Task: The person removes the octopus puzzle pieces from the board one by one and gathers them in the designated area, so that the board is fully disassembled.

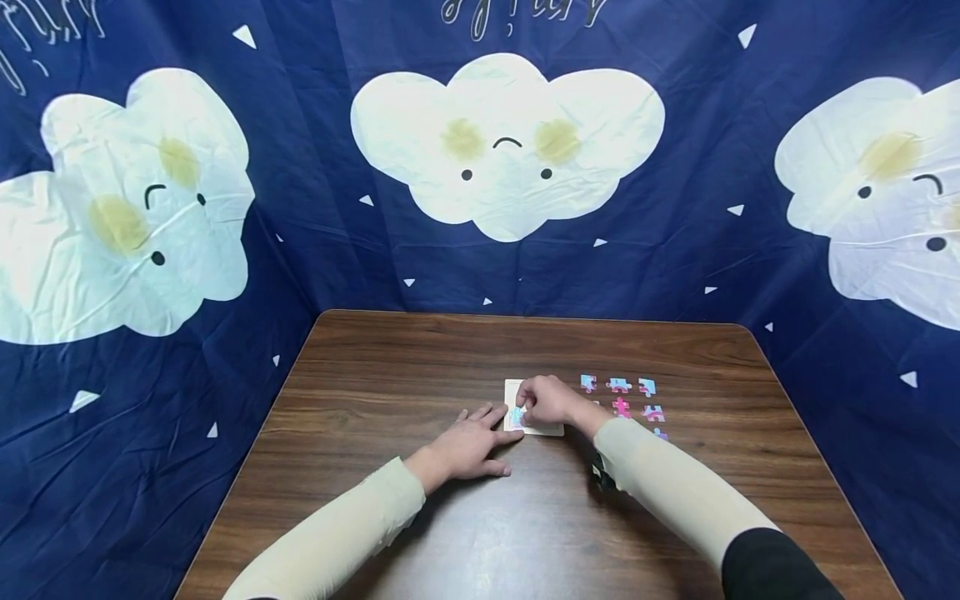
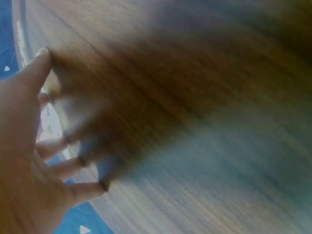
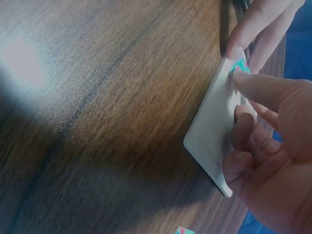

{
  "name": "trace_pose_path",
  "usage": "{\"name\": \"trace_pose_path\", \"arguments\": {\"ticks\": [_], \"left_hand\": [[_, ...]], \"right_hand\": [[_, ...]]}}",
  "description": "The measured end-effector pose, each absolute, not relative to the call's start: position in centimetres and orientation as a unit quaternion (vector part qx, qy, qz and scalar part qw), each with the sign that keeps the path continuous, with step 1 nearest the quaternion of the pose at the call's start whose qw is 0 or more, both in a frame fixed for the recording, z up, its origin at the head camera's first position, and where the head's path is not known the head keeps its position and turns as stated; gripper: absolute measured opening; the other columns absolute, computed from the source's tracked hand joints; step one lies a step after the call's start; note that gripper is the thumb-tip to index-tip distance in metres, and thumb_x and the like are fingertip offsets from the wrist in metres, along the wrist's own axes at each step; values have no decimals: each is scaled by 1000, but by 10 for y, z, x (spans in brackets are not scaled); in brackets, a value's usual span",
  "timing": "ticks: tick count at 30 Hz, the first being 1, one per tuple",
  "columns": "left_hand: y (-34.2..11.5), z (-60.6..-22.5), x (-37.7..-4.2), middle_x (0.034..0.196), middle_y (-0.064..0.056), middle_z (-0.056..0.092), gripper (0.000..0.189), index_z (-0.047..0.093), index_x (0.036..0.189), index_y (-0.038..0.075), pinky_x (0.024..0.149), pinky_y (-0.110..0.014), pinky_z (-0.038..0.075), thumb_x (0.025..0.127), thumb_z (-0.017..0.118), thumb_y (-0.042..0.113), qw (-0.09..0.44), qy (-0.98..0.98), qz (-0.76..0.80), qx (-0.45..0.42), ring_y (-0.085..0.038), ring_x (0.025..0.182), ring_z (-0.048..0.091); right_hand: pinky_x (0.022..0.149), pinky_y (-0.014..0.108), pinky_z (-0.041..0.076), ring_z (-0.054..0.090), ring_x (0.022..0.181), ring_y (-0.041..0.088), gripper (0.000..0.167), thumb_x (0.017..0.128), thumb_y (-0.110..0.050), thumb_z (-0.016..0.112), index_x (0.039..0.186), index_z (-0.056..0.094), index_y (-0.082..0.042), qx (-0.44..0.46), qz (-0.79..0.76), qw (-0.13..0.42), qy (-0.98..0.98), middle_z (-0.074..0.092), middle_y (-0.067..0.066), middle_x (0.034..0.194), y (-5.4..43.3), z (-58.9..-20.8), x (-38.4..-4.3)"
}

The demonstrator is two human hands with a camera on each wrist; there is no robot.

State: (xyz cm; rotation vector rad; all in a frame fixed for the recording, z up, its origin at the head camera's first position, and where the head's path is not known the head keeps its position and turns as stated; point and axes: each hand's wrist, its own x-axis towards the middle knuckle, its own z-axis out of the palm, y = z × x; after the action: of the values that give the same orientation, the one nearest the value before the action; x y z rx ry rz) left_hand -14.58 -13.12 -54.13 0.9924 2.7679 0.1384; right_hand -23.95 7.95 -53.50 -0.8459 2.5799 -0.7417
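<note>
A small white puzzle tray (image 1: 553,430) lies on the table, with a light blue jigsaw piece (image 1: 516,418) in its near left corner. My right hand (image 1: 553,400) is over the tray. In the right wrist view its thumb tip lies on the puzzle piece, and the other fingers curl above the bare tray floor; the index fingertip is partly hidden. My left hand (image 1: 467,446) rests on the table with fingers spread, its fingertips at the tray's left edge and near corner. The left wrist view shows that hand's spread fingers against the wood.
Several loose pink, blue and purple jigsaw pieces (image 1: 619,385) lie in rows to the right of the tray. The brown wooden table (image 1: 390,358) ends at a dark blue curtain (image 1: 315,208) printed with clouds. A dark band sits under the right wrist.
</note>
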Motion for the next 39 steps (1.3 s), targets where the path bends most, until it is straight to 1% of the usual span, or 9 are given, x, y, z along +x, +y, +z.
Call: {"name": "trace_pose_path", "arguments": {"ticks": [4, 10, 13, 16, 25, 31, 35, 39], "left_hand": [[-131, -541, -146, 165, -14, 34, 66, 49, 153, 39, 105, -70, 43, 93, 64, 62, 99, 935, 45, 336, -43, 149, 35], [-130, -540, -146, 165, -14, 34, 66, 50, 152, 39, 106, -70, 43, 93, 65, 62, 104, 935, 44, 336, -43, 150, 35], [-129, -540, -145, 166, -14, 33, 65, 49, 153, 40, 106, -71, 42, 93, 64, 62, 107, 936, 42, 333, -42, 150, 34], [-128, -542, -146, 166, -13, 33, 65, 49, 152, 41, 106, -71, 42, 93, 64, 63, 106, 936, 39, 332, -42, 150, 34], [-127, -545, -146, 167, -14, 31, 67, 46, 154, 41, 108, -71, 40, 93, 62, 64, 115, 937, 41, 328, -44, 151, 33], [-129, -546, -147, 166, -14, 32, 67, 47, 154, 41, 107, -72, 41, 93, 64, 63, 115, 936, 43, 330, -44, 150, 33], [-130, -544, -147, 166, -14, 32, 67, 47, 153, 41, 107, -72, 40, 93, 64, 63, 112, 936, 43, 330, -42, 151, 32], [-131, -543, -147, 166, -15, 32, 67, 47, 154, 40, 107, -72, 39, 93, 64, 63, 113, 936, 44, 331, -42, 151, 31]], "right_hand": [[71, 28, 47, 54, 66, 5, 24, 74, -11, 87, 93, 72, -10, -300, -269, 169, 900, 62, -9, 71, 81, -534, -240], [69, 26, 48, 56, 66, 5, 15, 81, -10, 80, 93, 71, -11, -295, -281, 180, 895, 64, -11, 71, 83, -533, -240], [67, 24, 48, 56, 67, 5, 13, 81, -7, 78, 92, 71, -11, -292, -288, 179, 894, 64, -11, 72, 84, -534, -240], [66, 23, 48, 57, 67, 4, 13, 82, -7, 78, 91, 71, -12, -289, -296, 181, 892, 66, -11, 72, 85, -535, -241], [62, 23, 48, 58, 65, 5, 12, 84, -5, 77, 94, 71, -7, -299, -337, 199, 870, 70, -5, 74, 90, -534, -239], [61, 24, 51, 61, 65, 8, 10, 86, -2, 73, 94, 70, -8, -295, -365, 213, 857, 75, 4, 79, 95, -527, -239], [63, 25, 52, 63, 67, 9, 12, 87, -2, 71, 97, 71, -9, -296, -377, 209, 853, 76, 5, 81, 103, -520, -241], [63, 25, 51, 60, 67, 8, 12, 89, -6, 74, 100, 72, -9, -300, -373, 200, 855, 74, 3, 80, 114, -513, -241]]}}
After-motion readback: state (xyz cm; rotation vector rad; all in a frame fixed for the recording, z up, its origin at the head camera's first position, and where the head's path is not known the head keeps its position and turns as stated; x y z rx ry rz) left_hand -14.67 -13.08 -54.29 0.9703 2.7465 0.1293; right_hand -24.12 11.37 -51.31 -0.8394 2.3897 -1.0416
